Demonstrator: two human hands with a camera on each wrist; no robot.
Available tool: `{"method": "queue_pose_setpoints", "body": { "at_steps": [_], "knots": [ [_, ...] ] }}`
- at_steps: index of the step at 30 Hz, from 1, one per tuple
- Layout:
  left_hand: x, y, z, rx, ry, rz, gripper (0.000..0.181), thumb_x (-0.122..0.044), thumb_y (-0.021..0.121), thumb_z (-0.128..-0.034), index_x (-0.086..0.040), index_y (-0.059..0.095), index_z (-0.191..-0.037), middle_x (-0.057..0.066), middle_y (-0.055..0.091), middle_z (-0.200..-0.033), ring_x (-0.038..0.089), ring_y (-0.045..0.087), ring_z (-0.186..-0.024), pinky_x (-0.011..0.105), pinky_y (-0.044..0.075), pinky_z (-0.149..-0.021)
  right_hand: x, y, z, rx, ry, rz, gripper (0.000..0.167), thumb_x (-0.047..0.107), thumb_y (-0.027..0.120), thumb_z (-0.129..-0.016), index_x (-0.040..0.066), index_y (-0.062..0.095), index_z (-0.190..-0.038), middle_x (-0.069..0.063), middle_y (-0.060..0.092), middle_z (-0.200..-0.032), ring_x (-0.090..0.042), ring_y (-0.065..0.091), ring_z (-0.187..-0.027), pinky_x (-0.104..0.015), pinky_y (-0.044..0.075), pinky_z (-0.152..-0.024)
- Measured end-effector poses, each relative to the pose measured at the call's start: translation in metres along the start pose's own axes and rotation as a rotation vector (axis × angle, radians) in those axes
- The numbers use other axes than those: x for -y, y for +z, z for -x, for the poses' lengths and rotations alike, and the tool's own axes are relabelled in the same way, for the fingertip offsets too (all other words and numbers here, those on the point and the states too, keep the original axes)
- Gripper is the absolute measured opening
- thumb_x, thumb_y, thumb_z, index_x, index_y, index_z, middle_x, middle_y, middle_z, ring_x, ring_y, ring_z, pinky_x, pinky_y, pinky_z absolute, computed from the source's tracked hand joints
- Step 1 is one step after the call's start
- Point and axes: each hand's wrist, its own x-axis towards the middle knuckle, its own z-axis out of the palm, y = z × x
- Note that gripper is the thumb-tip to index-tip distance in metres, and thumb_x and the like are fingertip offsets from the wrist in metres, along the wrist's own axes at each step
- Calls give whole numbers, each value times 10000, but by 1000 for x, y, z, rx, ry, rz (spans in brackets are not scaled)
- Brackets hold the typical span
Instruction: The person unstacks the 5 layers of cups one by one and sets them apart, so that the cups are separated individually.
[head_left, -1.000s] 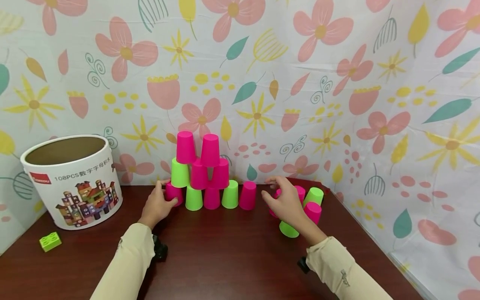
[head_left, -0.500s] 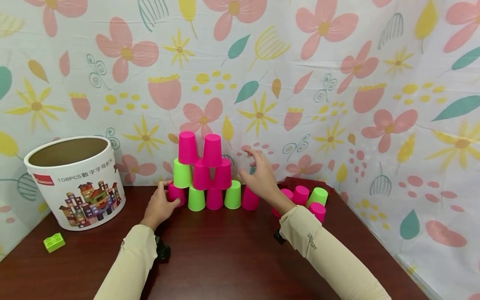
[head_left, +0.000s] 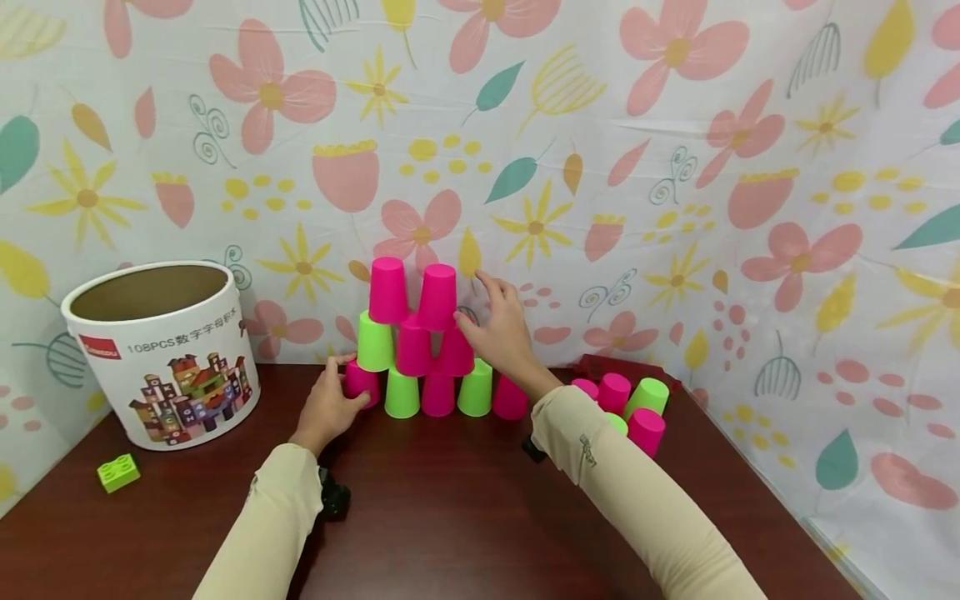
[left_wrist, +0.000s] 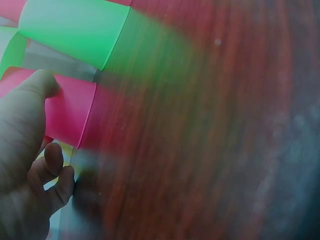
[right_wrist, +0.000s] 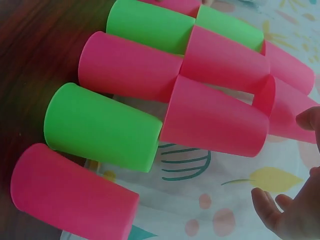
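Pink and green cups stand upside down in a three-level stack in the head view. At its lower left corner, my left hand (head_left: 330, 404) holds the end pink cup (head_left: 362, 385). The thumb (left_wrist: 42, 82) lies across that cup's side in the left wrist view. My right hand (head_left: 504, 337) is raised at the stack's right side, fingers apart. Its thumb (right_wrist: 307, 119) is at the upper right pink cup (head_left: 437, 297); whether they touch I cannot tell. Another pink cup (head_left: 387, 289) shares the top level. A bottom-row pink cup (head_left: 510, 398) is partly behind the right wrist.
Several loose pink and green cups, among them a green cup (head_left: 649, 394), stand at the right of the dark wooden table (head_left: 442, 508). A large white bucket (head_left: 183, 367) and a green toy brick (head_left: 118, 472) are at the left. A flower-patterned cloth (head_left: 570, 208) hangs behind.
My right hand has moved left from beside the loose cups to the upper right of the stack. My left hand keeps its place at the end pink cup. The head view has shifted slightly.
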Motion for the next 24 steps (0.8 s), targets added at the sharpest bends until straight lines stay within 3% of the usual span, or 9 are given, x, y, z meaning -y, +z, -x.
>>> {"method": "queue_pose_setpoints", "body": {
  "at_steps": [8, 12, 16, 19, 24],
  "knots": [
    [0, 1, 0, -17, 3, 3, 708, -186, 698, -898, -107, 290, -1472, 250, 489, -1285, 393, 554, -1153, 525, 489, -887, 4, 6, -4, 55, -5, 62, 606, 333, 672, -886, 193, 504, -1452, -117, 431, -1436, -305, 441, -1282, -544, 475, -912],
    [-2, 0, 0, -19, -1, -1, 707, -191, 698, -895, -121, 291, -1469, 249, 490, -1276, 395, 550, -1148, 529, 485, -879, 10, 5, -4, 31, -90, 19, 634, 294, 685, -867, 210, 486, -1463, -97, 432, -1448, -280, 429, -1308, -535, 453, -959],
    [-2, 0, 1, -19, 4, 2, 700, -188, 697, -899, -129, 287, -1464, 251, 486, -1279, 398, 544, -1149, 532, 487, -877, 19, 5, -5, 60, -165, 21, 651, 296, 696, -867, 228, 471, -1474, -119, 450, -1428, -268, 442, -1285, -496, 479, -936],
    [-2, 0, 3, -6, 3, 4, 701, -185, 694, -908, -126, 278, -1469, 255, 479, -1291, 401, 541, -1158, 531, 489, -882, 22, 7, -6, 83, -154, 26, 636, 299, 703, -876, 198, 472, -1460, -124, 474, -1406, -276, 472, -1245, -460, 493, -911],
    [-1, -2, 2, 4, -10, 4, 710, -198, 690, -912, -135, 269, -1481, 249, 467, -1312, 402, 526, -1181, 537, 484, -891, 26, 7, -6, 46, -116, -39, 561, 274, 725, -888, 95, 475, -1357, -95, 531, -1325, -324, 567, -1132, -411, 516, -881]
  ]
}}
